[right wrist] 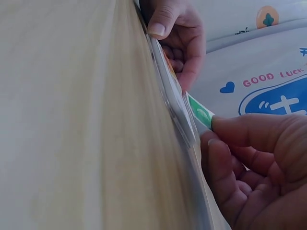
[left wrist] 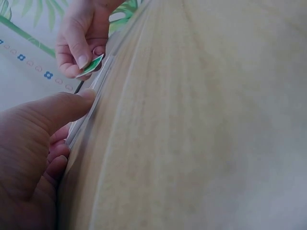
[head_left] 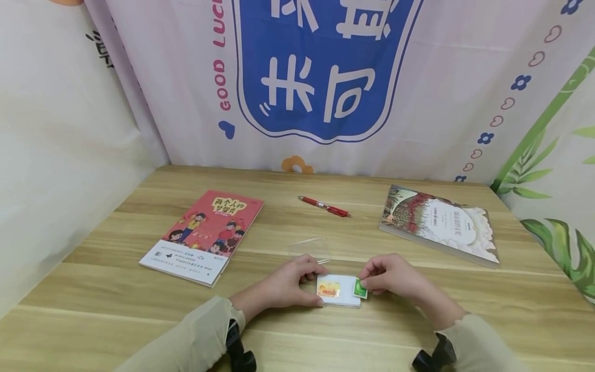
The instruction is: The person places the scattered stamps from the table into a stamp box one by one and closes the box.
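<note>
A flat white case with a clear plastic edge lies on the table in front of the person. An orange-and-yellow stamp is on its left half. The left hand grips the left end of the case, its thumb at the near edge and its fingers at the far one. Between thumb and forefinger, the right hand pinches a small green stamp with a white toothed border. In the right wrist view the green stamp is tilted up at the right end of the case.
A clear plastic lid lies just behind the left hand. Farther back is a red pen. A red-and-white book lies at the left, another book at the right. Printed cloth hangs behind the wooden table.
</note>
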A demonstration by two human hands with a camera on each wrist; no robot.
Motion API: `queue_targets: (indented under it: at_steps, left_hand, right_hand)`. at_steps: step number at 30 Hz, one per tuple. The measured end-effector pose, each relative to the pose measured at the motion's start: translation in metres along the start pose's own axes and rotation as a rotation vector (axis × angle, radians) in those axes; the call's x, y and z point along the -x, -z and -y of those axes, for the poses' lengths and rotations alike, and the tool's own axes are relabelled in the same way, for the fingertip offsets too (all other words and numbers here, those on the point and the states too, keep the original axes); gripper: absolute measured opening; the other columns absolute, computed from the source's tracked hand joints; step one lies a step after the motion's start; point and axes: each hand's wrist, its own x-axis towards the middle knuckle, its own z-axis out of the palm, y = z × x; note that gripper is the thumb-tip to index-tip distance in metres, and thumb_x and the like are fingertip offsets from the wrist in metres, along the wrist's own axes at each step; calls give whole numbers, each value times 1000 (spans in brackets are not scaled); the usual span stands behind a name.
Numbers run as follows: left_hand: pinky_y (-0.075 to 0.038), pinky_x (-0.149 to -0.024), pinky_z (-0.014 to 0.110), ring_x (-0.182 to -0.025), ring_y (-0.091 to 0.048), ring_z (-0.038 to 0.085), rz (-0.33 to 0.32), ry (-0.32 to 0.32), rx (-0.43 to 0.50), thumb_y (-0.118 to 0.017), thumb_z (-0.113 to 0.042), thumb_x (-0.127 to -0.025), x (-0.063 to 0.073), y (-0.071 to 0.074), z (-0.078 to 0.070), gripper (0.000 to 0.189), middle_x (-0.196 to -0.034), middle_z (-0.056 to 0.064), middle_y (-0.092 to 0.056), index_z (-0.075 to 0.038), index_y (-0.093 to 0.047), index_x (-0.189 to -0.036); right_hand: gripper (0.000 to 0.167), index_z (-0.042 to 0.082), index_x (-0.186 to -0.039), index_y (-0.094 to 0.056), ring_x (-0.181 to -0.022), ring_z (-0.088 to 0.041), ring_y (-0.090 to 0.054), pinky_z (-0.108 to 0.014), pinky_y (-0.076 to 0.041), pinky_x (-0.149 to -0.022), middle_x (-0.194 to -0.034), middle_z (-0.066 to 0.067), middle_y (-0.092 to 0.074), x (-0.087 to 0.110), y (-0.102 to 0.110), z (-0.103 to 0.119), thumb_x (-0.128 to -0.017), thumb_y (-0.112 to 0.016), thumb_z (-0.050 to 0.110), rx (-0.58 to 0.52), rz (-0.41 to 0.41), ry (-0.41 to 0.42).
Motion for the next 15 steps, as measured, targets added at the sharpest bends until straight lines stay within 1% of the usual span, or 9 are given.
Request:
queue_targets:
  at_steps: [9,15]
  left_hand:
    - [-40,-80,23,-91,-47,9,-5,-4,10,-79,-30,-72,0,0,1,52,-105,-9,-50,-19,-61,-120]
    - [-41,-80,23,-92,-47,8,0,-2,8,-79,-31,-72,0,0,1,52,-107,-9,-50,-21,-61,-120]
  right_hand:
    - [12,-2,-85,-64,-63,-12,-49,-23,-43,-55,-72,-1,-57,-8,-7,7,-80,-68,8,81,-3,3]
    - [8,1,-83,-65,-62,-13,-47,-24,-40,-53,-72,-1,-55,-12,-11,9,-80,-67,8,123,-7,-28]
